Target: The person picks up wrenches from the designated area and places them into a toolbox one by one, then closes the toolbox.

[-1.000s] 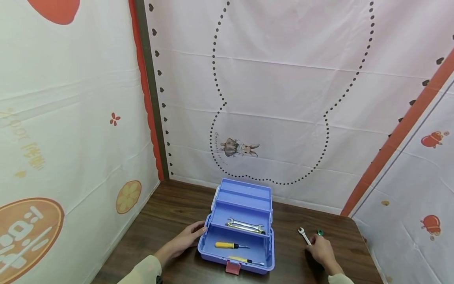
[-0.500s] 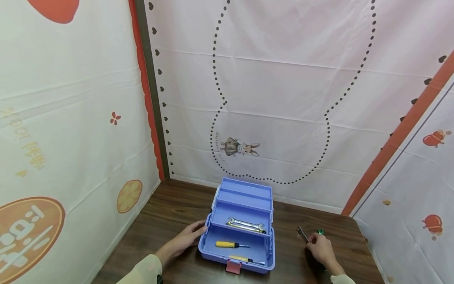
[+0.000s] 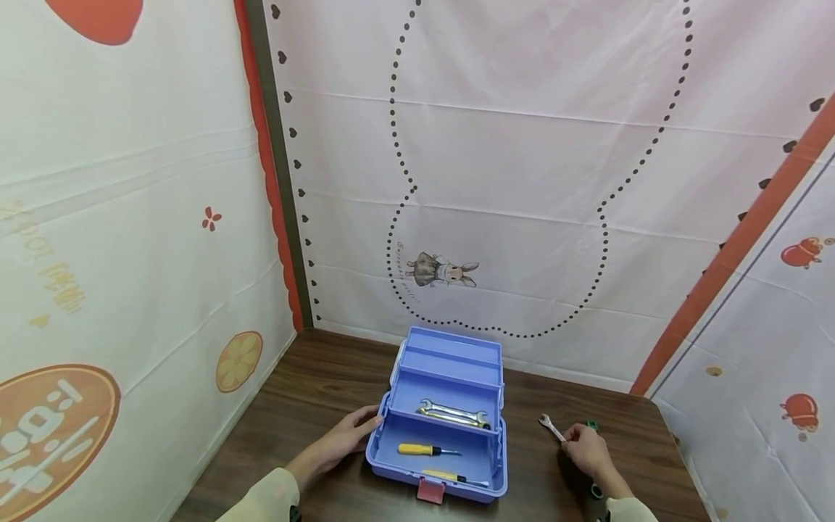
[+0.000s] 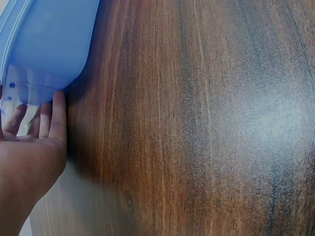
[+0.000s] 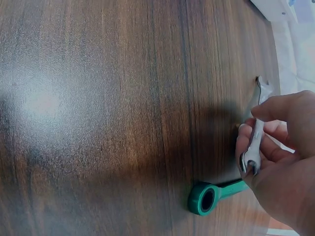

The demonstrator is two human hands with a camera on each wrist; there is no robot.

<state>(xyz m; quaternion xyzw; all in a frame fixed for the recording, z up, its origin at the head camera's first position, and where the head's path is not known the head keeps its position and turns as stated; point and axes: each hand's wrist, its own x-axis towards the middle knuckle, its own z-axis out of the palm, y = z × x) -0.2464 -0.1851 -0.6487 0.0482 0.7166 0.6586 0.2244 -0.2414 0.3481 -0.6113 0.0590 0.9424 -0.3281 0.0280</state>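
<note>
pinched by right hand (image 5: 290, 169) | wrench (image 5: 256, 133) | silver, forked at both ends

head camera looks forward and down; closer wrist cameras share its table (image 3: 313, 384).

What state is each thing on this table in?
Blue plastic toolbox: open, left hand against its side.
Red rectangular latch: undone.
Two yellow-handled screwdrivers: inside the toolbox.
Metal wrenches: lying in its blue tray.
Silver double-ended wrench: pinched by the right hand.
Green ring-ended tool: on the wood-grain table, partly hidden.
</note>
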